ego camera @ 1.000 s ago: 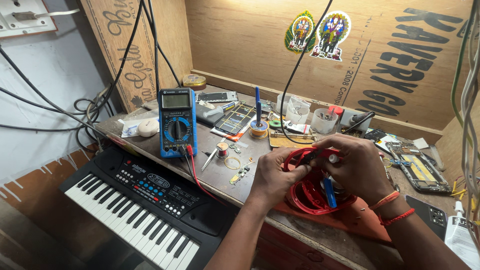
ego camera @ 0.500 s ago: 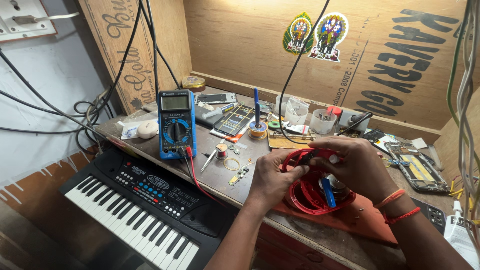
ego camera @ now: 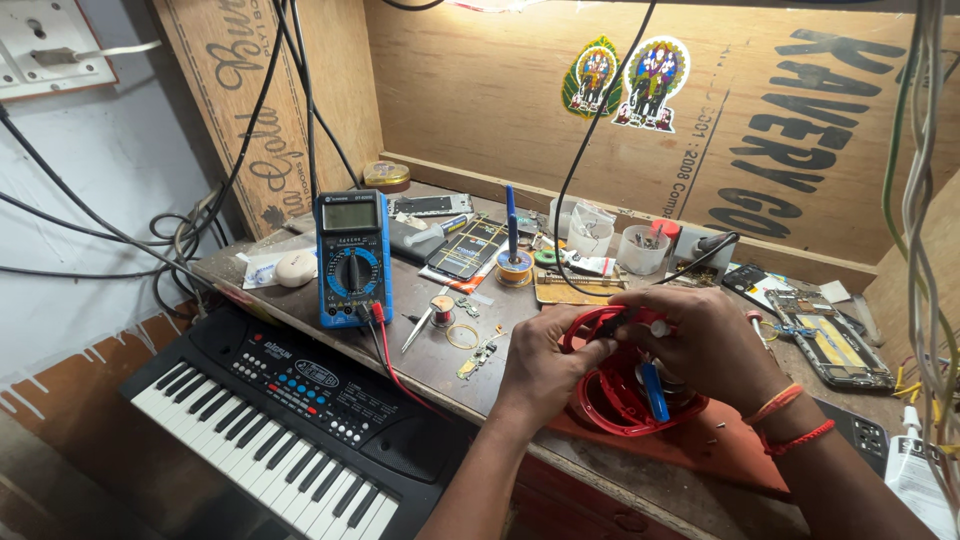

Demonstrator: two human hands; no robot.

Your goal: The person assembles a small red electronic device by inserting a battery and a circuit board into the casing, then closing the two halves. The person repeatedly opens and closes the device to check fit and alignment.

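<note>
Both my hands hold a red plastic device (ego camera: 625, 395) with an open round shell, just above a red mat (ego camera: 735, 450) on the workbench. My left hand (ego camera: 545, 365) grips its left side with the fingers curled around the red rim. My right hand (ego camera: 705, 345) covers its top and right side. A blue screwdriver (ego camera: 652, 392) lies across the shell under my right palm. Red threads circle my right wrist.
A blue multimeter (ego camera: 352, 258) with red and black leads stands at the left. A black electronic keyboard (ego camera: 290, 420) sits below the bench edge. A solder spool (ego camera: 514, 267), plastic cups (ego camera: 643, 248), opened phones (ego camera: 835, 345) and hanging cables (ego camera: 925, 200) crowd the bench.
My hands and the red device have shifted slightly to the right and down in view. The grip of both hands is unchanged.
</note>
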